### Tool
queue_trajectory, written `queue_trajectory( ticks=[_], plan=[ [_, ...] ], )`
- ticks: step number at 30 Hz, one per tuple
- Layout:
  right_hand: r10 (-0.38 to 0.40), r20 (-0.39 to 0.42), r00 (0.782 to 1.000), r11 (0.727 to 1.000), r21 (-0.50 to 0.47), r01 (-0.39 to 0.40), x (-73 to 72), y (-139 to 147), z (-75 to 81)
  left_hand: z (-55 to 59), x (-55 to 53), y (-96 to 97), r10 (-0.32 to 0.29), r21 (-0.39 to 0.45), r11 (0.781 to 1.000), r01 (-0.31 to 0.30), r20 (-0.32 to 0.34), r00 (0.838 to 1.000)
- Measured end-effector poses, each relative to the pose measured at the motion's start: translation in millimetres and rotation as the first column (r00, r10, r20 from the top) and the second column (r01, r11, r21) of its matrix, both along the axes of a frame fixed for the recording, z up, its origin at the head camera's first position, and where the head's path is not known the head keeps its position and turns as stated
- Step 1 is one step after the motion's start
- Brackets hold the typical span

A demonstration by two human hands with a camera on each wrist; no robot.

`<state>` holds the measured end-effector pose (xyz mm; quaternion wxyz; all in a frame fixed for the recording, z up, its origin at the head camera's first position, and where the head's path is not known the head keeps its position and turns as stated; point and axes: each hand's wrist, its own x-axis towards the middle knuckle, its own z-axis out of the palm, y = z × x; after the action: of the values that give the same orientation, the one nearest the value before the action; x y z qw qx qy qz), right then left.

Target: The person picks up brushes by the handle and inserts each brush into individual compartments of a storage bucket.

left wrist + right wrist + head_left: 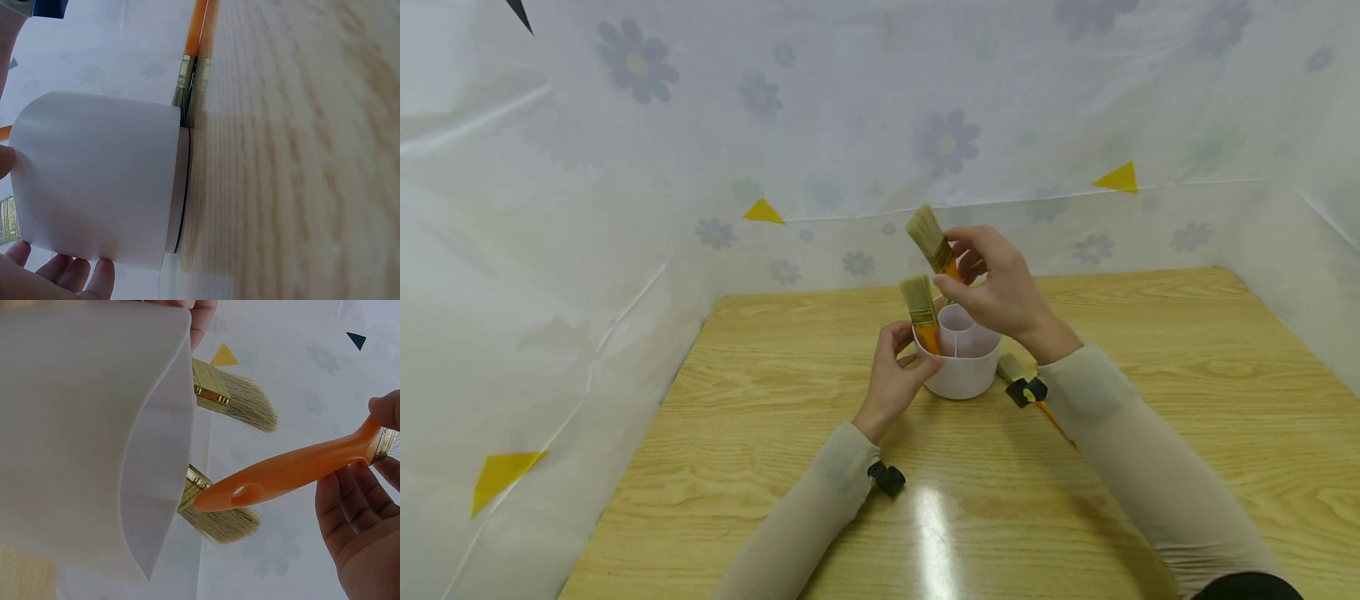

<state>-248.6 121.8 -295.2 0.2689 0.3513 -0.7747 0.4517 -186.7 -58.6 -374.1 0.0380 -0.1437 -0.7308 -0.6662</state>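
A white compartment organizer [964, 379] with a round inner cup stands upright on the table, and my left hand [891, 383] grips its left side. In the left wrist view, fingertips [105, 269] rest along the organizer wall. My right hand [996, 287] pinches a paintbrush [294, 469] near its metal collar, bristles up, tilted above the organizer. Two paintbrushes stand in the organizer with bristles up, one paintbrush [919, 304] at the left and another paintbrush [219, 515] partly hidden by the held handle. How far the held handle's end reaches inside cannot be told.
One more paintbrush [1011, 368] with an orange handle lies on the wooden table [760, 400] right of the organizer, partly under the right forearm. Flower-patterned sheeting [850, 150] hangs behind and at both sides. Yellow tape pieces [1118, 178] are stuck to it.
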Motion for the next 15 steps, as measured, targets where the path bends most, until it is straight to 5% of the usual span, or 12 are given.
queue_trajectory(
  ticks=[6, 15],
  plan=[
    [-0.006, -0.021, 1.0, 1.0, -0.028, 0.005, 2.2, -3.5, 2.2, 0.1, -0.4, 0.0, -0.001, 0.0, 1.0, 0.001, 0.002, 1.0],
    [0.007, -0.047, 0.999, 0.997, -0.072, -0.01, 26.7, -11.8, 23.8, -0.9, -1.2, 0.2, -0.003, 0.001, 1.0, 0.003, 0.006, 1.0]
  ],
)
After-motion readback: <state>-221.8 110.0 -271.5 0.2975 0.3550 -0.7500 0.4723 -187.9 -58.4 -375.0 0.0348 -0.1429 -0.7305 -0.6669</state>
